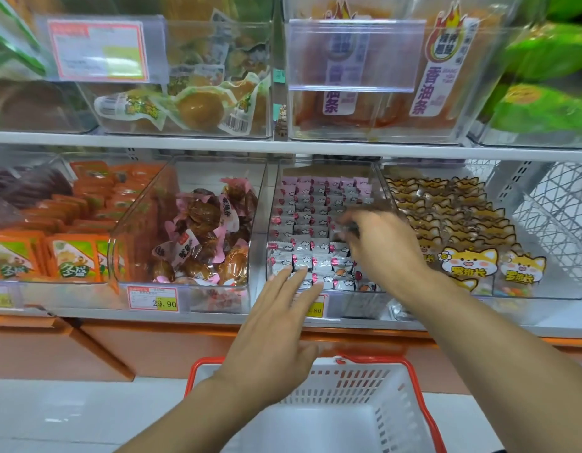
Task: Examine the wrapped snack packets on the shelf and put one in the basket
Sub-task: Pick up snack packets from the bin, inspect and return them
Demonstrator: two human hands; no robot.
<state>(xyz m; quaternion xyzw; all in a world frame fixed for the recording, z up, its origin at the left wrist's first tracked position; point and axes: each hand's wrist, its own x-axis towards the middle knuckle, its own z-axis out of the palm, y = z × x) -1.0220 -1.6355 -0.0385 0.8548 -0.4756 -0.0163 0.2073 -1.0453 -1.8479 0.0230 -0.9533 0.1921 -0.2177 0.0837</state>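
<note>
A clear bin (261,243) on the lower shelf holds rows of small pink-and-silver wrapped snack packets (310,223). My right hand (377,243) reaches into this bin from the right, and its curled fingertips pinch one small packet (343,231) among the rows. My left hand (276,325) is stretched out flat with straight fingers in front of the bin's lower front wall, holding nothing. Below my hands sits a white basket with a red rim (423,407); nothing shows inside it.
Neighbouring clear bins hold pink-wrapped brown snacks (201,233), orange packets (74,256) and cat-printed packets (462,230). The upper shelf (217,142) carries bins of vacuum-packed eggs and orange sticks. Price tags hang on the bin fronts. An orange cabinet base runs under the shelf.
</note>
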